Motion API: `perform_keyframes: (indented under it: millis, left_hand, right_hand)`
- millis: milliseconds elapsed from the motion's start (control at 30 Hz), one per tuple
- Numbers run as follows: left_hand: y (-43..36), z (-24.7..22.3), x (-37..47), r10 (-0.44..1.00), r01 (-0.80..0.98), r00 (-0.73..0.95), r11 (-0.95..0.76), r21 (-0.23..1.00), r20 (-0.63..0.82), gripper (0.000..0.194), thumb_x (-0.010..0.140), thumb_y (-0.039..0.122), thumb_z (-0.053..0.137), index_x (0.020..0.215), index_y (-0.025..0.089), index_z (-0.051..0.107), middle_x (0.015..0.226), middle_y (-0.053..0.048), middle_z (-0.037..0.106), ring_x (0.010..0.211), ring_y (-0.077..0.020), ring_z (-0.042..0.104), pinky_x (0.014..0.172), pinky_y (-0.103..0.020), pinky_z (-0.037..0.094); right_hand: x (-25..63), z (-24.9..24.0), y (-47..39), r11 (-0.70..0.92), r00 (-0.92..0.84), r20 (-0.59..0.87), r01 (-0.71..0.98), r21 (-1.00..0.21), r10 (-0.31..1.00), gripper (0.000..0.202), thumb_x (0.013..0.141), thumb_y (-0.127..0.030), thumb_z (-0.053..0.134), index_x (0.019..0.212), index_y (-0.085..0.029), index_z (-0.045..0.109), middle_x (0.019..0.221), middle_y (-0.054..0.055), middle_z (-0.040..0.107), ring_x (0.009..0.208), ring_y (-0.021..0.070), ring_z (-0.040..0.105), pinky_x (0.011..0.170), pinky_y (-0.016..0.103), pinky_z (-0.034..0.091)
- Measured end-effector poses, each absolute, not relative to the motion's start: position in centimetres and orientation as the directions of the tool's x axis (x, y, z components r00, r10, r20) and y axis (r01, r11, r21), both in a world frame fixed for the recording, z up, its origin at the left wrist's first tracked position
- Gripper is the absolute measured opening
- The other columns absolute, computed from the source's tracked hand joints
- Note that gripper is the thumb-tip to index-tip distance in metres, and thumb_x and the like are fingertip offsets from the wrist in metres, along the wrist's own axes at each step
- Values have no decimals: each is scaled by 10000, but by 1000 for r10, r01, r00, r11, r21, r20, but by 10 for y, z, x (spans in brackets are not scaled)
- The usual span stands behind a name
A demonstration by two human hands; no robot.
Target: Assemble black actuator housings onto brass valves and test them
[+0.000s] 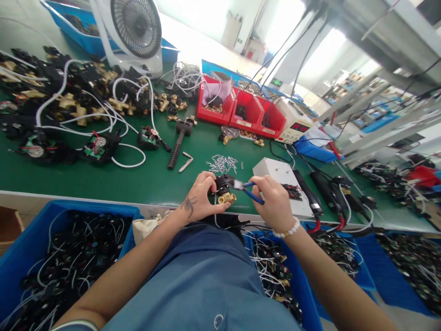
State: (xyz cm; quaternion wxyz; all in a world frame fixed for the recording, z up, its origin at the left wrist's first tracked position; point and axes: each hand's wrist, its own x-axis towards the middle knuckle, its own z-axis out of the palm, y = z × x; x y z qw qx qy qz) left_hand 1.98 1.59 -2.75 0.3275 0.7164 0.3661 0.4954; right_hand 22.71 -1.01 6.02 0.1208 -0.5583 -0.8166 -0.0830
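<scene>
At the near edge of the green bench, my left hand (201,197) grips a black valve unit (223,183) with a brass fitting (226,198) at its lower end. A white cable hangs down from that unit. My right hand (274,202) is closed around the blue handles of a pair of pliers (253,192), whose jaws meet the black part of the unit. Just behind lies a pile of small metal clips (222,163), with a single clip apart on its right. To the left are a hex key (186,162) and a black mallet (179,142).
Red bins (243,111) stand behind the clips, beside a white power supply (294,122). A grey-white box (275,171) and black screwdriver-like tools (306,191) lie right. Brass-and-black units and a fan (136,27) occupy the left. Blue crates (138,212) sit below the bench.
</scene>
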Motion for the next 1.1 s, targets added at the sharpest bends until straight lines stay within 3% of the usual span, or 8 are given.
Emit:
perform_keyframes:
  millis: [133, 267, 400, 467, 567, 667, 833, 1100]
  left_hand:
    - [14, -27, 21, 862, 174, 231, -493, 852, 451, 419, 647, 315, 792, 764, 231, 399, 1025, -69, 549, 985, -224, 544, 865, -392, 516]
    - [6, -25, 15, 936, 158, 68, -351, 923, 345, 366, 680, 370, 770, 791, 223, 453, 1031, -64, 531, 1026, -219, 566, 779, -338, 541]
    - [-2, -13, 1, 926, 214, -96, -338, 917, 364, 373, 683, 378, 776, 826, 223, 469, 1070, -69, 522, 1100, -230, 566, 796, -341, 548]
    - [-6, -5, -4, 898, 274, -87, -396, 877, 432, 371, 695, 358, 784, 845, 221, 474, 1090, -77, 531, 1096, -234, 567, 812, -356, 545]
    - [-14, 7, -4, 835, 377, 8, -512, 772, 550, 382, 708, 345, 805, 890, 216, 494, 1118, -86, 562, 1089, -248, 570, 881, -408, 529]
    - [-24, 17, 1, 757, 428, 126, -624, 654, 641, 390, 727, 367, 812, 924, 222, 509, 1146, -86, 580, 1113, -254, 571, 952, -438, 512]
    - [-37, 33, 3, 681, 452, 190, -700, 553, 708, 413, 741, 402, 814, 965, 250, 503, 1160, -78, 594, 1131, -268, 588, 942, -461, 533]
    - [-44, 51, -2, 627, 405, 183, -750, 524, 757, 414, 715, 396, 837, 964, 291, 523, 1171, -68, 588, 1125, -295, 605, 929, -504, 549]
  right_hand:
    - [226, 50, -12, 357, -345, 128, 929, -93, 930, 258, 854, -116, 511, 1064, -170, 649, 834, 61, 628, 741, 189, 595, 707, 293, 446]
    - [229, 33, -13, 225, -160, 219, 922, -314, 962, 319, 939, -415, 559, 1134, -168, 611, 873, 61, 637, 739, 191, 619, 683, 302, 493]
    - [232, 10, -5, 203, -184, 107, 959, -199, 977, 498, 871, -508, 660, 1212, -146, 630, 984, 133, 657, 913, 278, 654, 808, 418, 539]
    - [227, 7, -2, 234, -199, 163, 941, -244, 966, 542, 844, -480, 704, 1278, -166, 619, 1198, 191, 625, 1138, 335, 604, 973, 514, 494]
    - [211, 20, -8, 234, -118, 218, 731, -641, 969, 658, 900, -548, 616, 1454, -226, 467, 1336, 166, 584, 1219, 288, 587, 1052, 504, 469]
    - [190, 43, -23, 17, -193, -36, 268, -963, 980, 763, 923, -625, 539, 1522, -210, 309, 1091, 105, 699, 986, 214, 701, 892, 392, 575]
    - [166, 64, -46, -133, -193, -115, -80, -988, 974, 653, 861, -488, 701, 1394, -270, 394, 977, 28, 721, 819, 182, 734, 743, 313, 621]
    - [161, 75, -54, -68, -189, -41, -138, -988, 981, 535, 849, -412, 719, 1293, -310, 439, 1049, 15, 713, 868, 197, 741, 740, 332, 644]
